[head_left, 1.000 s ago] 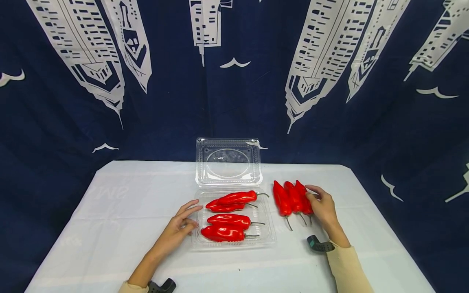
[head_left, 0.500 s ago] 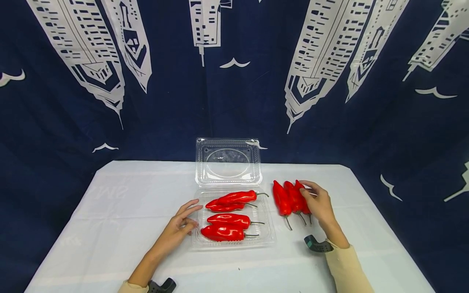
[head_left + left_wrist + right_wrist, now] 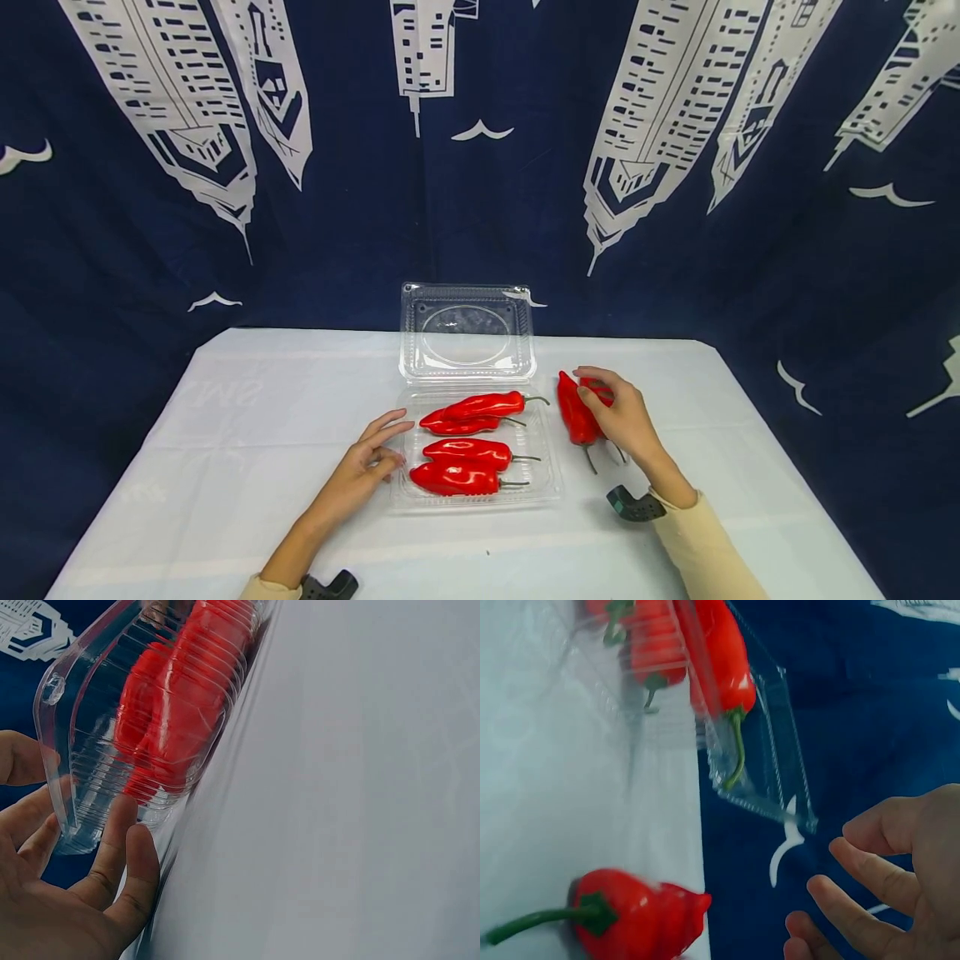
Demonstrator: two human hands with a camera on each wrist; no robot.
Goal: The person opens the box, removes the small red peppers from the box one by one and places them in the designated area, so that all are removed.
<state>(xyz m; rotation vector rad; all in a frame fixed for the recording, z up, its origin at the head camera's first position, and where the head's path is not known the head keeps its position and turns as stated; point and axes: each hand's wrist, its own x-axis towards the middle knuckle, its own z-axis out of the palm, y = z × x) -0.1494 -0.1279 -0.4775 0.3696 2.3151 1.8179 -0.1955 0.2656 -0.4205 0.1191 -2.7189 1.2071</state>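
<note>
A clear plastic clamshell container [image 3: 551, 492] lies with its lid up, and several red peppers [image 3: 468, 454] with green stems are in its base. My left hand [image 3: 358, 471] is at the container's left side, fingers extended, fingertips touching the clear wall [image 3: 82, 784]. On the right, a red pepper [image 3: 576, 412] lies on the table, with another pepper [image 3: 597, 388] beside it partly covered by my right hand [image 3: 626, 421]. In the right wrist view, the right-hand fingers [image 3: 862, 922] are loosely spread and hold nothing; a pepper [image 3: 634, 919] lies to their left.
The raised lid [image 3: 467, 333] stands behind the base. A white cloth covers the table [image 3: 262, 467], and a dark blue curtain [image 3: 360, 233] printed with white buildings hangs behind it. Both wrists carry a black strap [image 3: 636, 504].
My right hand has moved left over the loose peppers, from the rightmost one across to the middle, hiding more of them. The left hand and the container stay in place.
</note>
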